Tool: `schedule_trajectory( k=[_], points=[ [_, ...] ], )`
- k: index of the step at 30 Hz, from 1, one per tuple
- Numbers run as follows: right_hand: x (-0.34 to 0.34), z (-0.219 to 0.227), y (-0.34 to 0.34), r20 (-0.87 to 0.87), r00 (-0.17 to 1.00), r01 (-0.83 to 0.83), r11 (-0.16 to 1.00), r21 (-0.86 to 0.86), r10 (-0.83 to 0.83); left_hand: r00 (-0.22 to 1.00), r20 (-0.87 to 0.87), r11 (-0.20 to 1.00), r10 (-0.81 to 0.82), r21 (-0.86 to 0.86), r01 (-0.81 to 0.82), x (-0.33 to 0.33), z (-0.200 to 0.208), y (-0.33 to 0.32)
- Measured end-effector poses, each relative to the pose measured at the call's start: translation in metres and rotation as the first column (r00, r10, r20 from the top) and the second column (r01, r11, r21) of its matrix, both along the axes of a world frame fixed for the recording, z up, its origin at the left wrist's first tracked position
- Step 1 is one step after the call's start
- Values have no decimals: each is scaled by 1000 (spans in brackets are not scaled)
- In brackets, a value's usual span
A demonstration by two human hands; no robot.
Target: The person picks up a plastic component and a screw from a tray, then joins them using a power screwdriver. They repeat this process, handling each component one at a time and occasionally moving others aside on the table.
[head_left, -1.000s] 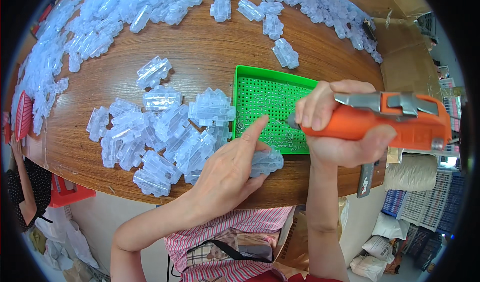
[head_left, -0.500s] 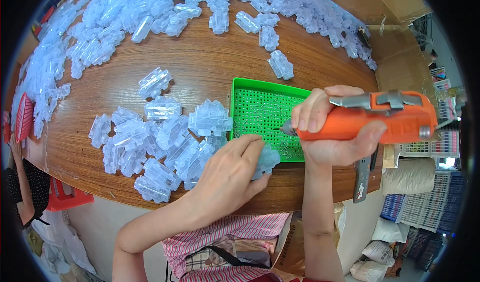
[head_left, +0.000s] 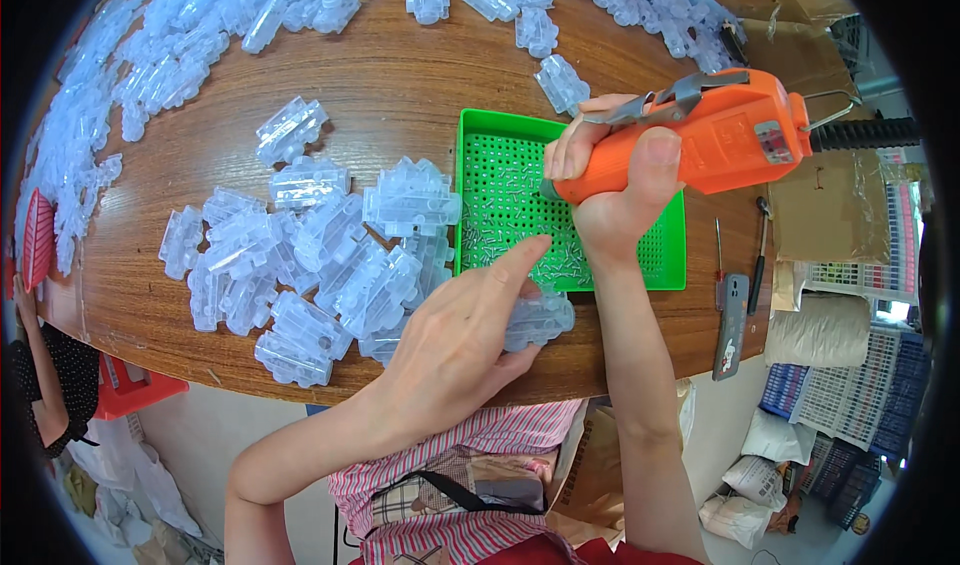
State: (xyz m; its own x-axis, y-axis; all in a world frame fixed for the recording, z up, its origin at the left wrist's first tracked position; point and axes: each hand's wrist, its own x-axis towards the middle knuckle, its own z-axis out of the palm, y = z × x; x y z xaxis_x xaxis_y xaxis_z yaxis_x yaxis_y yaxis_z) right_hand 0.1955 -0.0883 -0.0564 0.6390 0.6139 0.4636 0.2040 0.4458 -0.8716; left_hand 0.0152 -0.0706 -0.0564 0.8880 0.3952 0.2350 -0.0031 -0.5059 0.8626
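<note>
My right hand [head_left: 610,180] is wrapped round an orange electric screwdriver [head_left: 725,145] with a metal lever, its thumb along the body. The tool's nose points left and down over a shallow green perforated tray [head_left: 575,125], with its tip out of sight. Small silvery screws [head_left: 560,255] lie scattered in that tray. At the tray's front edge, my left hand [head_left: 455,330] grips a clear plastic casing [head_left: 540,320] between thumb and fingers, its index finger stretched toward the screws. Left of this hand is a loose heap of similar clear casings [head_left: 335,265].
Large piles of clear casings [head_left: 190,35] cover the table's far and left sides. A grey phone-like slab [head_left: 732,330] and thin hand tools [head_left: 760,260] lie at the right. A cardboard wall [head_left: 830,200] stands beyond. At far left are a red basket [head_left: 38,240] and another person's arm [head_left: 40,355].
My right hand and the screwdriver have moved up and left over the tray, with the tool now tilted. My left index finger now reaches over the tray's edge. The whole view has shifted slightly.
</note>
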Motion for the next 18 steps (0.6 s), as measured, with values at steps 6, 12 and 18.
schedule_trajectory(
  k=[6,12,18],
  points=[
    [1,-3,1,-8,1000,-1,1000,3,1,999,-15,998,50,-39,-50,-2,-1,0],
    [0,-4,2,12,1000,-5,1000,-10,5,998,-56,993,32,-112,-38,-1,-2,2],
    [-11,60,-47,6,797,-594,782,188,604,998,-30,992,53,-116,-56,-5,-5,2]
  ],
)
